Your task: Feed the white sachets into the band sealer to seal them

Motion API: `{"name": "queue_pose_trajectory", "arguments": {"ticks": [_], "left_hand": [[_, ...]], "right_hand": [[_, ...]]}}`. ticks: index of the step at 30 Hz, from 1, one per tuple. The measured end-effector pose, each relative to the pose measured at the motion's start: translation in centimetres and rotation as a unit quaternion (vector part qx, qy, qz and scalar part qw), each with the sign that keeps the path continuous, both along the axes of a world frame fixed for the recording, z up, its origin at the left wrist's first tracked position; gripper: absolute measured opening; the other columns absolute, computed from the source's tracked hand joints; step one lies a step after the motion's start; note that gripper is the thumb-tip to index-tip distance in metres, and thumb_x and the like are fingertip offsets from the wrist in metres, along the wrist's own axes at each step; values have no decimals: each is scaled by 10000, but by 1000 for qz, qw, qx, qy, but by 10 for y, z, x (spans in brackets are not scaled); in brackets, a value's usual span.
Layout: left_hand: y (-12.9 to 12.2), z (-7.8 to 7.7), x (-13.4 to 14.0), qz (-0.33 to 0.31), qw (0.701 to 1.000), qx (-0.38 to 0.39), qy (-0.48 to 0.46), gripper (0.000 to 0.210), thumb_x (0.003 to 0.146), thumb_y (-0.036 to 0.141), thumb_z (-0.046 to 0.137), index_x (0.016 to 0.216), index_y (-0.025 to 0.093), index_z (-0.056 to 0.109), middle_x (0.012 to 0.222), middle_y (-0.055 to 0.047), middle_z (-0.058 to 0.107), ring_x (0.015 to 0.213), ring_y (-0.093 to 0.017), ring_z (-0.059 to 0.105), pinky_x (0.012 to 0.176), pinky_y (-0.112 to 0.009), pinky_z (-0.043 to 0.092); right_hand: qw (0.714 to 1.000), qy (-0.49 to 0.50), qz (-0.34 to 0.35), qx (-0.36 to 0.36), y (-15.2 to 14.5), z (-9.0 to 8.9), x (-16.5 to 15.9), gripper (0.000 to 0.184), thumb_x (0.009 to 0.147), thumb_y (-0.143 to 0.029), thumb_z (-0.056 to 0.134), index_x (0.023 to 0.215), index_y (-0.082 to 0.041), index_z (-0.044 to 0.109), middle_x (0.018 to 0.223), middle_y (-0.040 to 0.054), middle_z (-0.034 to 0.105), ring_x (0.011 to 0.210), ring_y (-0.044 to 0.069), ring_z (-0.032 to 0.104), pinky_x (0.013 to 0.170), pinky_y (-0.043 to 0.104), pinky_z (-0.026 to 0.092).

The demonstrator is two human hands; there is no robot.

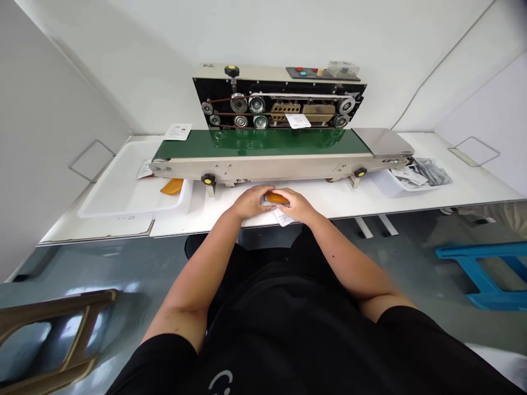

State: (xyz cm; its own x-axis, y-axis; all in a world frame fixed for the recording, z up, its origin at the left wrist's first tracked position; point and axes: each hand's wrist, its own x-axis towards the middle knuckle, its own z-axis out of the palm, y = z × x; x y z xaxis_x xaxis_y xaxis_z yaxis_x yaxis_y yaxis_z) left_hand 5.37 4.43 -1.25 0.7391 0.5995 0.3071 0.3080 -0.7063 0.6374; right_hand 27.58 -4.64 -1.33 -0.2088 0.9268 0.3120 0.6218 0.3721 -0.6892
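Gripping from both sides, left hand (251,203) and right hand (300,206) meet at the table's front edge, thumbs and fingers curled around an orange piece (277,197). Hold is narrow, hands nearly touching. White packet (284,218) in the same hold, its printed end jutting below the fingers toward the body. Whether the orange piece sits inside the packet or against it, cannot tell.

Just beyond the hands: sealer (280,82), with green belt (263,144) running across its front. One sachet (298,121) stands at the sealer's rollers and brass blocks, above the belt; another, printed sachet (178,131) lies at the belt's left end. Left, partly under that end: white tray (111,189), an orange pouch (172,186) inside near its right wall. Right, by the steel plate (385,141): white bin (391,186) of grey packets (432,172). Table (222,211) white.
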Motion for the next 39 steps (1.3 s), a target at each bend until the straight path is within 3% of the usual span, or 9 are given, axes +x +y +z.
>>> {"name": "queue_pose_trajectory", "arguments": {"ticks": [6, 13, 20, 25, 28, 30, 33, 36, 39], "left_hand": [[1, 0, 0, 26, 999, -37, -16, 415, 915, 346, 783, 1307, 229, 713, 1288, -94, 766, 1183, -286, 713, 1047, -423, 550], [1, 3, -3, 15, 999, 4, -33, 280, 1003, 395, 672, 1214, 242, 775, 1221, -91, 777, 1129, -274, 710, 1061, -439, 539], [3, 1, -2, 5, 998, 47, -47, 265, 1056, 352, 594, 1194, 243, 791, 1214, -96, 770, 1176, -276, 692, 1086, -454, 525], [7, -4, -3, 0, 993, 91, -69, 257, 1071, 355, 584, 1159, 227, 788, 1169, -105, 776, 1124, -274, 715, 1034, -451, 547], [10, -5, -4, -9, 989, 125, -79, 246, 1077, 350, 580, 1143, 226, 782, 1164, -104, 789, 1118, -274, 724, 1029, -453, 548], [11, -6, -5, -11, 987, 143, -79, 241, 1084, 336, 569, 1150, 228, 774, 1164, -97, 799, 1109, -271, 728, 1021, -453, 551], [13, -6, -5, -2, 983, 163, -83, 236, 1090, 312, 552, 1148, 230, 765, 1139, -86, 809, 1064, -263, 733, 977, -440, 567], [13, -5, -5, 23, 978, 184, -100, 236, 1091, 312, 548, 1125, 221, 763, 1098, -91, 810, 1040, -264, 731, 948, -430, 570], [12, -3, -7, 50, 972, 193, -122, 245, 1095, 327, 542, 1120, 214, 758, 1089, -99, 805, 1033, -258, 732, 949, -424, 567]], "right_hand": [[995, 32, -71, 56, -3, 0, 9, 356, 979, -186, 548, 1241, -294, 763, 1246, 56, 752, 1257, 260, 634, 1140, 505, 491], [983, 89, -147, 72, -8, -2, 11, 330, 1045, -366, 506, 1276, -274, 723, 1253, 83, 738, 1229, 269, 654, 1100, 470, 519], [918, 302, -253, 46, -7, -17, 20, 430, 981, -578, 595, 1235, -232, 612, 1165, 89, 728, 1041, 225, 713, 892, 348, 599], [888, 385, -247, 52, -9, -10, 14, 456, 946, -619, 648, 1216, -257, 580, 1074, 33, 701, 734, 138, 656, 679, 275, 580], [884, 415, -208, 55, -9, 7, 20, 515, 897, -627, 712, 1233, -259, 579, 1078, 36, 718, 707, 142, 687, 697, 299, 615], [885, 412, -206, 63, -3, 29, 39, 544, 857, -609, 761, 1226, -251, 586, 1051, 39, 733, 660, 141, 692, 638, 289, 613], [872, 390, -277, 106, 16, 78, 89, 459, 887, -530, 743, 1201, -235, 584, 826, -13, 699, 518, 108, 630, 460, 200, 502], [832, 381, -380, 135, 45, 127, 149, 198, 1006, -379, 588, 1131, -226, 572, 664, -55, 603, 468, 89, 601, 402, 141, 434], [803, 398, -442, 44, 74, 158, 189, 33, 1024, -234, 534, 1000, -212, 539, 599, -68, 520, 448, 86, 579, 408, 138, 457]]}}
